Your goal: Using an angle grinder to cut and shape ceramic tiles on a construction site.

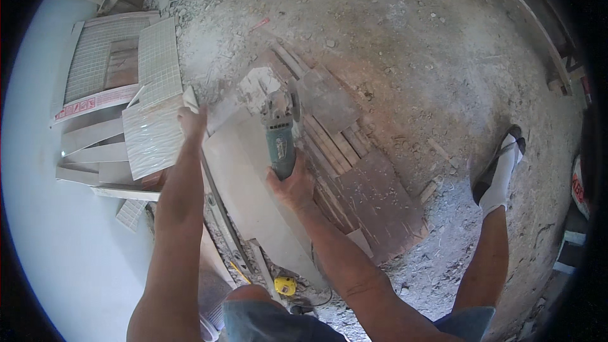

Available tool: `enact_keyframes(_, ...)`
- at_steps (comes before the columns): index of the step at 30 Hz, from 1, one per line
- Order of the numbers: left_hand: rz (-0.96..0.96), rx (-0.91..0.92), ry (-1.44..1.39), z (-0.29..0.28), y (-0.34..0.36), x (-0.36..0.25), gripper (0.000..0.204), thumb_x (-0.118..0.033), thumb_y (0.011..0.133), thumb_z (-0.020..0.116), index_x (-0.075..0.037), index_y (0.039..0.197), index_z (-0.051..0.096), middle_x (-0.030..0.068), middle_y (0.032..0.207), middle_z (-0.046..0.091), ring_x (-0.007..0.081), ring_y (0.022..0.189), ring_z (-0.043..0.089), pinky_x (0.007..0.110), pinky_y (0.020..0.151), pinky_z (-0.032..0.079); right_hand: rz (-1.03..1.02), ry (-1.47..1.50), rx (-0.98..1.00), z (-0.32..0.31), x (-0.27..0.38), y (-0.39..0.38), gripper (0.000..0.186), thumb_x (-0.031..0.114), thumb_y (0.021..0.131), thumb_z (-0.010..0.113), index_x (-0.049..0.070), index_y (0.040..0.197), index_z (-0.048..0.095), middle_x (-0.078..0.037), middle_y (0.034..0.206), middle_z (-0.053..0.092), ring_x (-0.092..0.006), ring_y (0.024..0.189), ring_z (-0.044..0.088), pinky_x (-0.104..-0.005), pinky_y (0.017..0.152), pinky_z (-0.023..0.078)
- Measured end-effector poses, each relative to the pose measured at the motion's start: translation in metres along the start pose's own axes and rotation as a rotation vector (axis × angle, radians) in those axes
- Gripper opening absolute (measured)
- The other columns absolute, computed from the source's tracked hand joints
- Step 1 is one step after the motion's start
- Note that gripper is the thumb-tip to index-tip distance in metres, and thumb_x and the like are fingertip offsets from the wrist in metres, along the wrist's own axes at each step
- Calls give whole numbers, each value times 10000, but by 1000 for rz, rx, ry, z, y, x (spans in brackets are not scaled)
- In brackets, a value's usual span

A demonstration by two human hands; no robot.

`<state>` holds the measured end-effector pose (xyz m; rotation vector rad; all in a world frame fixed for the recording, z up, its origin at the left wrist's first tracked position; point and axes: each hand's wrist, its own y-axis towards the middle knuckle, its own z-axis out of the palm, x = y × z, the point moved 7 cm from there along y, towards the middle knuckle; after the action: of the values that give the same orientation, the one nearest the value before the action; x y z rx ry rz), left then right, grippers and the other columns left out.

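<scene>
At ctr, grinder (281, 144) lengthwise fwd.

We look steeply down from the head onto the nearby floor (418, 69), whose right edge bows toward our fisheye rim.

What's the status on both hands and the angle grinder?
Right hand gripping angle grinder. Left hand at narrow pale strip. Brownish tile appears close beside grinder disc.

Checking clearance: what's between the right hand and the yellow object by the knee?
Head view: part of the large pale slab lies between the right hand and the yellow object.
</scene>
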<state>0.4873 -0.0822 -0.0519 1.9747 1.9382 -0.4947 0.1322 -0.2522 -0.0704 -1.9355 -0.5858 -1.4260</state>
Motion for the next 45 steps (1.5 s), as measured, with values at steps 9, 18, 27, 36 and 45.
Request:
enact_keyframes(9,557,798,356,14,-297,-12,1260,-682,753,756,-80,1617,64,306,1643,-104,461,1522,-141,728,1140,-36,2,-119,-13,10,12,-2,787,384,766,771,11,1376,442,-272,1127,654,-452,991,670,-541,856,535)
enact_keyframes(18,513,870,594,22,-292,-3,1348,-813,694,700,-123,1619,3,306,1630,-158,475,1490,-238,754,1121,-35,-23,-184,267,27,45,19,779,428,790,735,-22,1349,431,-279,1162,648,-427,1075,659,-512,926,513)
enact_keyframes(27,519,987,656,22,-294,-7,1366,-846,688,651,-123,1613,-47,321,1631,-112,492,1500,-179,790,1107,36,48,-238,378,33,40,30,776,447,786,743,-35,1318,450,-262,1081,683,-419,976,701,-511,908,524)
enact_keyframes(36,518,1010,698,24,-297,-7,1329,-848,717,617,-98,1610,-19,318,1634,-72,486,1509,-147,751,1142,29,88,-248,447,38,33,31,859,466,769,704,-69,1373,408,-293,1168,647,-418,1071,673,-521,967,495)
enact_keyframes(45,504,1030,705,24,-295,-6,1318,-835,716,641,-111,1613,2,274,1653,-19,478,1518,-111,762,1133,21,86,-244,452,45,32,30,867,458,765,700,-79,1371,390,-286,1093,676,-434,1029,682,-521,944,511)
